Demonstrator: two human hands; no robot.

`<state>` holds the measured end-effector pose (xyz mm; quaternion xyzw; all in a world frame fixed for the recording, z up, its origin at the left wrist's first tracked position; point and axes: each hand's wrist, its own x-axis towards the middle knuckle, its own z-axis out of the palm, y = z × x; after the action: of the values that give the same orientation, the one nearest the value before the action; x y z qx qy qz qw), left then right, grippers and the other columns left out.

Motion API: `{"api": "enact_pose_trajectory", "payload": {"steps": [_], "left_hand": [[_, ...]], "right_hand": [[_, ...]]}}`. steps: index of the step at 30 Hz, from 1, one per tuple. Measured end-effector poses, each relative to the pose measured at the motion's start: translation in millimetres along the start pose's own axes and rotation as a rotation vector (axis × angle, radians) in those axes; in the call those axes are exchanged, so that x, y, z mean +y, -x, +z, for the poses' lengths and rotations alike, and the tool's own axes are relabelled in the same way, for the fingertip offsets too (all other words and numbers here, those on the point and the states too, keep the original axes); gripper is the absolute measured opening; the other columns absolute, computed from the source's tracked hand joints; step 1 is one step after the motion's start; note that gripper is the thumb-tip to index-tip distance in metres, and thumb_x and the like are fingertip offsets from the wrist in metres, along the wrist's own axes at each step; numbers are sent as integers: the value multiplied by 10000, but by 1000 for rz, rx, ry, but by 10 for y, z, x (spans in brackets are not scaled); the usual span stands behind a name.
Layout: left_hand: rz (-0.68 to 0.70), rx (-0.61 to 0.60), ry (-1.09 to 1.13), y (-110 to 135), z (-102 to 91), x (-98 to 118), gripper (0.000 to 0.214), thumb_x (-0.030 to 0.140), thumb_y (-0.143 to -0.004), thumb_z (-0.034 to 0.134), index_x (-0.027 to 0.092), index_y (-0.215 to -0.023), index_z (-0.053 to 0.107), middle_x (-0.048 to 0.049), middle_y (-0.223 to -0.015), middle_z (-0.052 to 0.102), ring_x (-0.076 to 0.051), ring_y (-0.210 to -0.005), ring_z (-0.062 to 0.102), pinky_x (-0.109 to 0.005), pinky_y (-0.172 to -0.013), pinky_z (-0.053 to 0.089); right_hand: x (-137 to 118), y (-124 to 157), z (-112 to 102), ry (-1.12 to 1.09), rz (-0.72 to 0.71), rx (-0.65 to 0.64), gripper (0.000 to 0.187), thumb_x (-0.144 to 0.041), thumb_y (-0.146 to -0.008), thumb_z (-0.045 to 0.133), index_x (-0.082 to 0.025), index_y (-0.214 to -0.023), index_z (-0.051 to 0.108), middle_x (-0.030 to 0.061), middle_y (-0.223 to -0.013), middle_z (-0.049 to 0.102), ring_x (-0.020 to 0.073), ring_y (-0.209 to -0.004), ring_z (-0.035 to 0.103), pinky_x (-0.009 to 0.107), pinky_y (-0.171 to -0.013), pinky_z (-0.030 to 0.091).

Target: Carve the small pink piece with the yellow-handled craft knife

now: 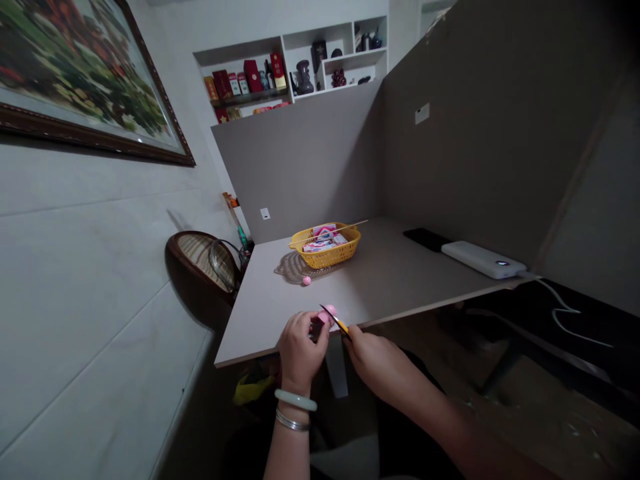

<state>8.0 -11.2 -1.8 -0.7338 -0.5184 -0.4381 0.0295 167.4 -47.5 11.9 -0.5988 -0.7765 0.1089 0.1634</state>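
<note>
Pinching a rounded pink lump [331,309] in our left hand [302,343], we grip a thin, dark-bladed, yellow-handled tool [343,327] in our right hand [371,352], angled across the lump, nearer us than the yellow perforated plastic basket [334,257]. A small pink ball [307,281] sits just before that basket; smooth grey tabletop [385,280] spreads beneath both, a flat grey panel [300,173] behind.

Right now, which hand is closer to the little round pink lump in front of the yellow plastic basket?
Left. The left hand is on the near side of the little round pink lump, apart from it; the right hand is farther off, to the near right.
</note>
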Motion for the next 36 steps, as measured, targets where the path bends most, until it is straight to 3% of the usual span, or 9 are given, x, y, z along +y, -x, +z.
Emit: {"api": "enact_pose_trajectory", "payload": {"steps": [3,9,15,22,28,36], "left_hand": [[-14,4,-1,5,12,-14,150,327,-873,536,205,-896,620,-33,-817,628,-164,-756,570,-282,-701,452],[6,-2,2,7,2,0,131,310,-858,547,206,-894,619,-35,-817,625,-166,-760,573,-284,-707,453],[-1,10,-27,-4,3,-11,125,304,-862,540,210,-871,621,-26,-789,625,-159,-745,571,-270,-687,452],[3,1,-1,7,2,-14,99,266,-836,551,205,-882,615,-35,-814,623,-171,-763,574,-288,-702,454],[-13,19,-3,2,17,-27,93,254,-840,544,207,-880,613,-31,-799,614,-170,-753,574,-282,-693,457],[-15,12,-14,-1,13,-17,74,246,-822,563,212,-867,612,-21,-796,612,-163,-757,575,-269,-687,457]], "right_hand": [[8,-25,-3,-18,-21,7,198,-247,-975,314,-189,-936,499,75,-824,697,189,-715,674,262,-521,248],[141,181,97,-75,-15,4,211,-253,-976,298,-200,-873,474,49,-776,681,178,-715,668,258,-537,258],[32,7,3,-14,-16,-8,187,-249,-972,332,-185,-923,500,77,-812,694,185,-720,676,262,-524,240],[77,156,-7,-76,-5,-28,235,-247,-974,309,-194,-871,513,58,-776,687,176,-724,669,251,-557,286],[-17,-13,-46,-10,-16,-21,210,-244,-967,337,-179,-958,536,90,-844,698,189,-747,669,252,-549,285],[52,142,-22,-62,3,-34,229,-246,-966,312,-193,-888,520,61,-791,690,186,-714,662,257,-538,268]]}}
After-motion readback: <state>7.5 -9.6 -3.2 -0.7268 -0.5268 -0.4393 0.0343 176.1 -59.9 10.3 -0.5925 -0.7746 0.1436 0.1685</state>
